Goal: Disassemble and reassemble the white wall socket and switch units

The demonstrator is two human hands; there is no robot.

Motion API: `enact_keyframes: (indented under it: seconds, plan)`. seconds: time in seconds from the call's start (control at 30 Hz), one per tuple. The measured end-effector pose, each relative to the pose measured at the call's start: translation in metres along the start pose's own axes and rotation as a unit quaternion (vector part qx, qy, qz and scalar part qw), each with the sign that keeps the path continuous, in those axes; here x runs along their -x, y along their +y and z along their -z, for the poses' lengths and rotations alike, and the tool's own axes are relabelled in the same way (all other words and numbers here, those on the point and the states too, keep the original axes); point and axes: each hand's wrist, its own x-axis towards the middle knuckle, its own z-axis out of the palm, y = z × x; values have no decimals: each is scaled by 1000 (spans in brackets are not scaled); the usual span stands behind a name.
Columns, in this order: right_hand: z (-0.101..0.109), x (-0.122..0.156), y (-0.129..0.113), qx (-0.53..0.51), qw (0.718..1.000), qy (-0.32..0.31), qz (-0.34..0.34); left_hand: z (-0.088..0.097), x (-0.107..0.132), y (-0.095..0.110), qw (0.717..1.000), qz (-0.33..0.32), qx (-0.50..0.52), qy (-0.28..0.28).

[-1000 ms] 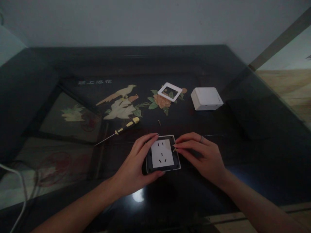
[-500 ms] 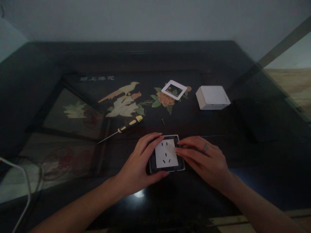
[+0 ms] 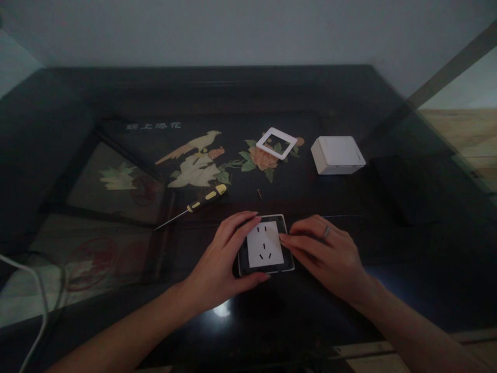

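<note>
A white wall socket (image 3: pixel 266 255) with a dark surround and a pale rim lies on the table, its slots facing up. My left hand (image 3: pixel 212 267) grips it from the left, fingers over the far edge and thumb along the near one. At the socket's right side, my right hand (image 3: pixel 330 248) has thumb and index fingertips pinched together, touching or nearly touching the white face; whatever may be between them is too small to make out. A small screw (image 3: pixel 259 194) lies beyond the socket. A black and yellow screwdriver (image 3: pixel 207 198) rests to the left, its tip pointing left.
A white square cover frame (image 3: pixel 269 151) lies farther back on the dark glossy table (image 3: pixel 217 98), over an inlaid flower. To its right is a white box (image 3: pixel 337 151). A white cable (image 3: pixel 42 295) hangs at the left edge. A wall rises behind the table.
The middle and other fingers of my right hand have curled back slightly from the socket's edge, while the pinch stays by the face. My left hand keeps its hold.
</note>
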Motion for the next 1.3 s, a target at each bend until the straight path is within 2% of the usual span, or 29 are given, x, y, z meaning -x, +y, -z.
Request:
enact_keyframes:
  seconds: [0.4,0.73,0.9,1.03,1.2,1.3]
  plan:
    - [2,1,0,60,997,-24,41,0,1,0,1000,-3,9,-3]
    - [0,3,-2,47,998,-19,32,0,0,-1,1000,0,5,-5]
    - [-2,3,-2,-39,999,-1,-35,0,0,-1,1000,4,5,-7]
    - [-3,2,-3,-118,987,4,-111,0,0,-1,1000,7,-1,-13]
    - [-4,-1,-2,-206,952,-28,-224,0,0,-1,1000,6,-2,-11]
    - [-5,-1,-1,-248,931,-31,-265,-1,0,-1,1000,4,-3,-10]
